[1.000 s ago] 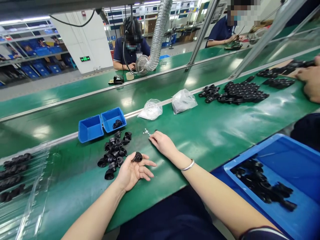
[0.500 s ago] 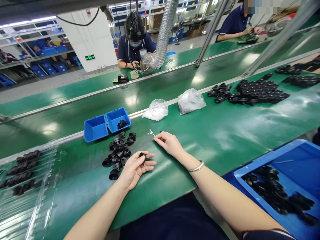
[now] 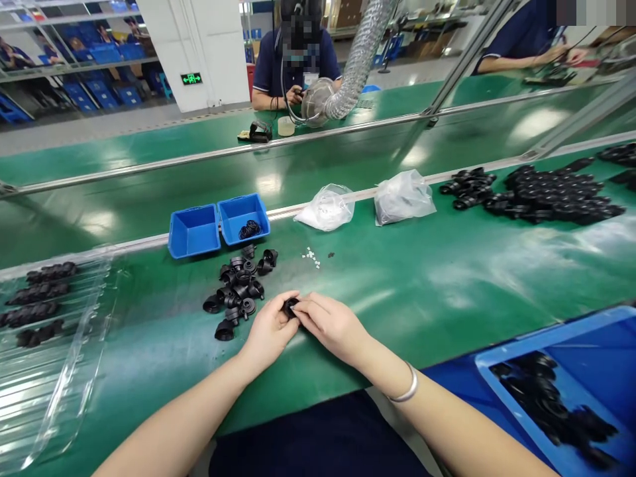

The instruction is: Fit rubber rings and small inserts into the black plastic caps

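Bench work with two bare hands at a green table (image 3: 422,285). The fingers (image 3: 284,297) of the left hand (image 3: 265,334) are curled around a black cup-shaped part (image 3: 291,307), held just above the table. The fingertips of the right hand (image 3: 340,331) are pressed together at the part's opening; whether they pinch a small piece there cannot be told.

Beyond the fingers lie small white pieces (image 3: 313,257), with small dark pieces (image 3: 331,254) just to their right. To the left of the fingers is a loose cluster of black parts (image 3: 237,285); farther left, a clear plastic tray (image 3: 42,374) bears rows of similar dark items (image 3: 40,291). Beyond the cluster, two blue bins stand side by side: the left bin (image 3: 193,232) and the right bin (image 3: 243,207), the latter containing black rings (image 3: 249,229). Farther out, beyond the white pieces, sit a bag of white pieces (image 3: 325,209) and a second translucent bag (image 3: 405,197). Well to the right of the fingers lies a pile of black parts (image 3: 551,192), and nearer the wearer is a large blue crate (image 3: 484,361) holding dark parts (image 3: 551,404)
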`<move>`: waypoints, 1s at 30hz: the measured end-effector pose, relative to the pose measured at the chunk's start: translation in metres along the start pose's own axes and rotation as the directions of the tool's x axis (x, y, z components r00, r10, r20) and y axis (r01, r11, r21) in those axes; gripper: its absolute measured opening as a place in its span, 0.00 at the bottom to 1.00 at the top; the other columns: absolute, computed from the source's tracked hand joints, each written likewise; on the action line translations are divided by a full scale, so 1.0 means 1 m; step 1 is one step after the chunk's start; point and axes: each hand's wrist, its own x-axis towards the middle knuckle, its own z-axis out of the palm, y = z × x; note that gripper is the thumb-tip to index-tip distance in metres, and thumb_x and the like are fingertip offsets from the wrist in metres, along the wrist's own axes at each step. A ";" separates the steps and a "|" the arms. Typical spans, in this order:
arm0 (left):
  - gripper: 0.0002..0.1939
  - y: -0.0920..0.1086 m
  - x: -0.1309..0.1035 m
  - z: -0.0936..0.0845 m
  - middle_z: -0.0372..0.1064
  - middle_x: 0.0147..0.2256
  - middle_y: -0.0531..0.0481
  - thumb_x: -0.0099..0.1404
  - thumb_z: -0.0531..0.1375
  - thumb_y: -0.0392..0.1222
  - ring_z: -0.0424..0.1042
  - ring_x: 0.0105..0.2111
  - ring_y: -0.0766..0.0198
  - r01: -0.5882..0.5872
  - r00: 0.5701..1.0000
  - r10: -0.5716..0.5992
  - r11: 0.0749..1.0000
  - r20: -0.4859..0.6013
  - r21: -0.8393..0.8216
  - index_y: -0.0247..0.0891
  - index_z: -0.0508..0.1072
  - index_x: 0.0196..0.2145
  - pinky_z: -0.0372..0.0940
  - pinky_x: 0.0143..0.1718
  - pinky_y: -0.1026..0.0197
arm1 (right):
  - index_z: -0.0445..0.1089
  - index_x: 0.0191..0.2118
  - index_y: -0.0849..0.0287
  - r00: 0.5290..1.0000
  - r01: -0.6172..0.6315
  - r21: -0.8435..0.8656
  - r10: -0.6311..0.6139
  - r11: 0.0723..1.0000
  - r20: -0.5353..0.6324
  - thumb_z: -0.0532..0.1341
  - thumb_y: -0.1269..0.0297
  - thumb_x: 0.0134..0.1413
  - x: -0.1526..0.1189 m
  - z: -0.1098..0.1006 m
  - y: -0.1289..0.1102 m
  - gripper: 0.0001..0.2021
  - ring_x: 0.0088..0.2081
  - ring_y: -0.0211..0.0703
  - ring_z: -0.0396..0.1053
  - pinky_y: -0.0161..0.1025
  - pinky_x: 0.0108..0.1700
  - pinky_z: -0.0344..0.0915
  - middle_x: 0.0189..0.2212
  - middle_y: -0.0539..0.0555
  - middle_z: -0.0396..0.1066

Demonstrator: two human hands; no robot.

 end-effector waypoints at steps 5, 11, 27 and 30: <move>0.24 -0.002 -0.002 -0.003 0.67 0.49 0.43 0.59 0.60 0.36 0.70 0.31 0.65 -0.014 1.000 0.017 0.987 -0.017 0.158 0.40 0.67 0.54 0.68 0.39 0.58 | 0.71 0.42 0.66 0.990 0.125 -0.223 -0.106 0.967 0.097 0.51 0.74 0.64 0.001 0.001 -0.004 0.11 0.39 0.50 0.72 0.46 0.41 0.74 0.35 0.63 0.73; 0.24 0.005 -0.005 -0.004 0.66 0.50 0.44 0.60 0.58 0.34 0.65 0.26 0.68 -0.066 0.996 0.079 0.952 -0.031 0.298 0.45 0.69 0.55 0.67 0.34 0.59 | 0.71 0.45 0.64 0.986 0.136 -0.164 -0.116 0.977 0.123 0.49 0.74 0.66 0.004 -0.003 -0.004 0.14 0.38 0.49 0.72 0.46 0.40 0.74 0.35 0.61 0.73; 0.23 0.003 -0.001 -0.001 0.66 0.53 0.43 0.62 0.63 0.44 0.71 0.52 0.49 0.129 0.992 -0.128 0.982 0.015 -0.138 0.43 0.65 0.54 0.66 0.55 0.48 | 0.71 0.35 0.59 0.877 -0.479 -0.183 0.474 0.858 -0.075 0.57 0.68 0.61 0.007 -0.039 0.080 0.07 0.31 0.45 0.71 0.41 0.36 0.70 0.29 0.54 0.71; 0.23 0.004 -0.002 -0.003 0.65 0.53 0.42 0.63 0.62 0.46 0.70 0.53 0.48 0.148 0.989 -0.146 0.983 0.027 -0.111 0.43 0.64 0.54 0.66 0.54 0.48 | 0.71 0.34 0.60 0.865 -0.497 -0.241 0.496 0.834 -0.067 0.57 0.68 0.60 0.009 -0.040 0.105 0.06 0.31 0.47 0.71 0.43 0.35 0.69 0.29 0.56 0.71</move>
